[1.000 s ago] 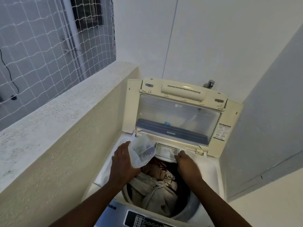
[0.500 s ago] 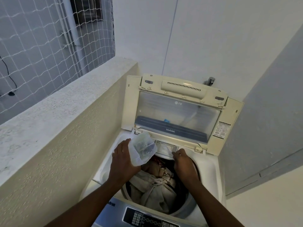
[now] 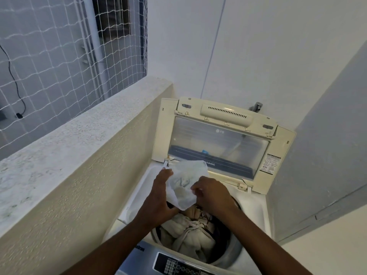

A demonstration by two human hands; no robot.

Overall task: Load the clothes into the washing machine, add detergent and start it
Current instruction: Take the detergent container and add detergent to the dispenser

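Both hands share one grip on a translucent white plastic pouch [image 3: 185,182] held over the back of the washing machine's drum opening: the left hand [image 3: 158,197] is wrapped around the pouch's left side and underside, thumb up along its edge, and the right hand [image 3: 213,194] pinches its right edge between the fingertips [image 3: 195,188] and thumb. The pouch is crumpled, with faint pale-blue print on it, and its top reaches up in front of the lower edge of the raised lid [image 3: 220,143]. What it holds cannot be made out. The top-loading washing machine [image 3: 256,213] is cream-white, and its lid stands open and upright at the back, with a clear window pane and a label at the lid's lower right corner. Inside the drum [image 3: 230,249], below the hands, lies a heap of clothes [image 3: 190,235], mostly beige or off-white cloth with a darker patterned piece showing just under the pouch. At the near edge of the machine, in front of the drum, a grey control panel [image 3: 178,265] with rows of small buttons is partly in view between the two forearms. To the left of the machine runs a rough cream parapet wall [image 3: 79,155] with white netting [image 3: 49,56] above it; behind the lid is a plain white wall with a metal tap [image 3: 256,106] showing just over the lid's top right.
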